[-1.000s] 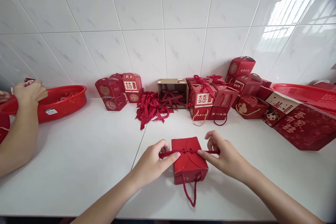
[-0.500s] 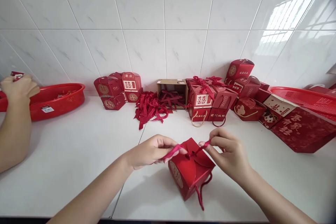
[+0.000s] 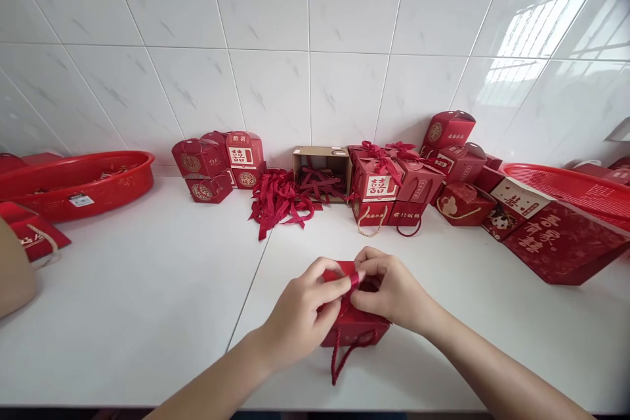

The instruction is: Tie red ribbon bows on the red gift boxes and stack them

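Note:
A small red gift box [image 3: 357, 333] stands on the white table in front of me, a dark red cord handle [image 3: 336, 361] hanging from its near side. Above its folded top, a red ribbon [image 3: 354, 280] runs between my fingers. My left hand [image 3: 308, 305] is closed and pinches the ribbon from the left. From the right, my right hand [image 3: 386, 285] is closed on the ribbon too, its fingertips close to those of the left. Both hands cover most of the box top, so the ribbon's crossing is partly hidden.
Loose red ribbons [image 3: 280, 200] lie beside an open cardboard box [image 3: 322, 152] by the tiled wall. Red gift boxes stand in stacks left [image 3: 201, 161] and right [image 3: 377, 174]. A red basin [image 3: 113, 184] is at left, near a co-worker's arm [image 3: 14, 269]; a red basket [image 3: 556, 180] is at right.
My hands have come together over the box top, drawing the ribbon ends close. The gift box has turned so its corded side faces me. At left, the co-worker's hand has left the basin.

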Demonstrator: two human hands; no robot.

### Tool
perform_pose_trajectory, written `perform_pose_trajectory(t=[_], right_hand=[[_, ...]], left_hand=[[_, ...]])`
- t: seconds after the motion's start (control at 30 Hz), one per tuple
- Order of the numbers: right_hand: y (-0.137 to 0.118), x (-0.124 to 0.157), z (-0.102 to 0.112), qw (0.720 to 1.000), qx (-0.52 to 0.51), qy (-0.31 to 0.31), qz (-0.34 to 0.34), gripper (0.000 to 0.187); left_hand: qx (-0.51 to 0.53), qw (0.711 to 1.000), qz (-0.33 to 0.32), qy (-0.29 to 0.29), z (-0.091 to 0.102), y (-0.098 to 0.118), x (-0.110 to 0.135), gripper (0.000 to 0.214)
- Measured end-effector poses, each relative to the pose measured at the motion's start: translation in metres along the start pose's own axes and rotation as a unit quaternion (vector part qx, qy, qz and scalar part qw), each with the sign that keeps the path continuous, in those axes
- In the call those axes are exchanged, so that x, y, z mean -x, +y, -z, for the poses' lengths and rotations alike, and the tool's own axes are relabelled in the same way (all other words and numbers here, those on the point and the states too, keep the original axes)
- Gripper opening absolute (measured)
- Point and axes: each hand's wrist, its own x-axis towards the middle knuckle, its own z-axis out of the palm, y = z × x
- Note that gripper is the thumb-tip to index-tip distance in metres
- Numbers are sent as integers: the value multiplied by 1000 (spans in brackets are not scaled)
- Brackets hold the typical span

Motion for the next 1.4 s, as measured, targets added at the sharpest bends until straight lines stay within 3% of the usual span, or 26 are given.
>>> perform_pose_trajectory(t=[0.17,0.3,0.43,0.53,0.7,0.83,1.0,1.2,1.3,1.4], right_hand=[[-10,-4,6,997,69,-35,10,14],[-14,-1,13,994,99,-47,9,12],[-6,8,24,988,150,-24,3,14],[6,13,30,988,155,-22,0,15],[13,14,31,996,79,-26,11,15],[8,15,29,997,35,-54,30,19],[5,23,25,995,55,-60,61,23],[2,26,22,995,64,-57,56,24],[-1,24,22,994,68,-69,56,24],[-1,24,22,993,74,-77,56,22]], left_hand=[[38,997,25,-59,17,-5,-18,26],[66,994,83,-38,22,-4,-26,18],[38,981,192,11,29,-9,-21,16],[18,971,240,3,38,-11,-16,17],[102,978,178,-47,49,-8,-19,12],[205,958,161,-120,49,-10,-27,19],[12,993,97,-65,42,-22,-32,28],[-183,981,49,-26,44,-31,-31,31],[-214,975,51,20,42,-33,-28,32],[-182,981,53,37,38,-37,-24,31]])
